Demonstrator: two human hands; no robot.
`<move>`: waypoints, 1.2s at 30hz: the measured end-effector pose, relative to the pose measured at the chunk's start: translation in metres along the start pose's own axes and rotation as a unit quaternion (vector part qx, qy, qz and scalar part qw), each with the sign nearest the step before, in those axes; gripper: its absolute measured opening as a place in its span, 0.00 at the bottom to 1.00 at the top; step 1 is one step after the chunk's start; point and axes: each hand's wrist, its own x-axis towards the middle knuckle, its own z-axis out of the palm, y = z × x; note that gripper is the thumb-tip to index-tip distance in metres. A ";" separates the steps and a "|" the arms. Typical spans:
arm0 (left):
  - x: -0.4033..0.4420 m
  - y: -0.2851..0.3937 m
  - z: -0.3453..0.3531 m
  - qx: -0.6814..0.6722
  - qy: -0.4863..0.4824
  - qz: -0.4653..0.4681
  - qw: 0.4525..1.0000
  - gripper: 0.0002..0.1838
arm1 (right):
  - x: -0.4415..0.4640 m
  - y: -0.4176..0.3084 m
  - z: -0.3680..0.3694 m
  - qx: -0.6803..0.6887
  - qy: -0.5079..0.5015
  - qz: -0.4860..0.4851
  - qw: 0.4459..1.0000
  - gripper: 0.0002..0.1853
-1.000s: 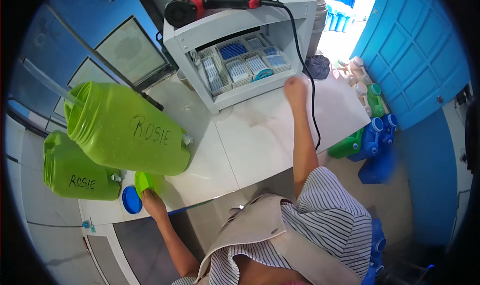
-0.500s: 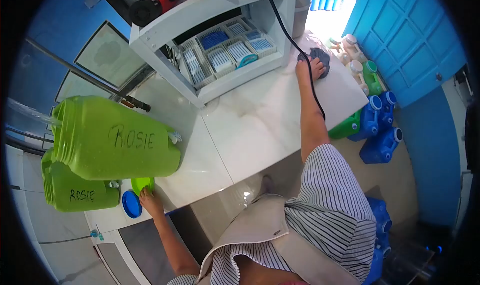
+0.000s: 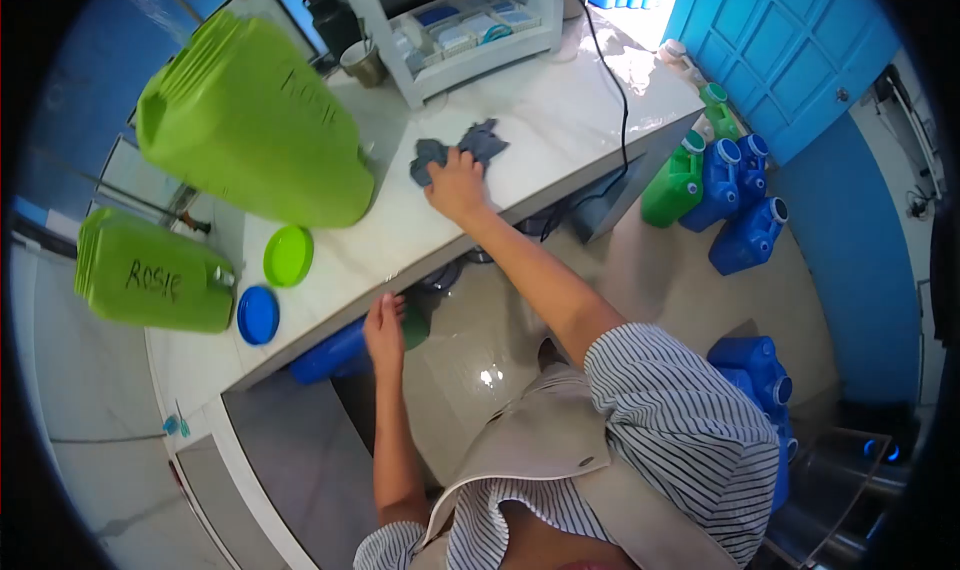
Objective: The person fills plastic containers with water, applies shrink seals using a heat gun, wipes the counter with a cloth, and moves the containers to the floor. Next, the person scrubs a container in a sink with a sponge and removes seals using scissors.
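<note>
My right hand (image 3: pixel 457 185) presses down on a crumpled dark grey cloth (image 3: pixel 484 142) on the white counter (image 3: pixel 400 232), near its front edge. The cloth bunches out on both sides of my fingers. Just off the front edge is my left hand (image 3: pixel 384 328), its fingers loosely stretched and nothing visible in them. To its left on the counter lie a lime-green lid (image 3: pixel 288 256) and a blue lid (image 3: pixel 258 315). Behind them stands a large lime-green jug (image 3: pixel 255 130); a second lime-green jug (image 3: pixel 160 275), marked ROSIE, stands farther left.
A white shelf unit (image 3: pixel 470 65) with baskets of small items stands at the back of the counter, beside a metal cup (image 3: pixel 362 65). A black cable (image 3: pixel 624 100) hangs over the right end. Several blue jugs (image 3: pixel 745 240) and a green jug (image 3: pixel 672 182) stand on the floor by the blue door (image 3: pixel 790 60).
My right hand has moved left along the counter with the cloth. My left hand has let go of the green lid and drawn back past the counter's edge.
</note>
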 end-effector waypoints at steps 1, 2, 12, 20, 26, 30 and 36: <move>-0.008 0.005 0.005 -0.142 -0.040 -0.110 0.983 0.29 | -0.019 -0.016 0.006 0.002 -0.004 -0.005 1.000 0.19; -0.015 0.013 0.013 -0.282 -0.078 -0.214 0.932 0.36 | -0.036 -0.032 0.007 0.047 -0.015 -0.041 0.998 0.17; 0.012 -0.058 0.021 -0.573 0.050 -0.182 0.798 0.32 | -0.186 -0.116 -0.022 0.367 -0.299 -0.060 0.879 0.22; -0.009 -0.102 -0.039 -0.598 0.107 -0.159 0.778 0.32 | -0.207 -0.148 -0.028 0.311 -0.082 -0.315 0.893 0.20; -0.018 -0.107 -0.072 -0.556 0.141 -0.177 0.800 0.31 | -0.206 -0.204 0.008 0.409 -0.114 -0.224 0.877 0.09; -0.022 -0.111 -0.091 -0.528 0.160 -0.187 0.813 0.30 | -0.207 -0.236 0.030 0.400 -0.095 -0.201 0.889 0.10; -0.033 -0.125 -0.118 -0.471 0.192 -0.212 0.835 0.29 | -0.216 -0.274 0.041 0.393 -0.208 -0.089 0.891 0.16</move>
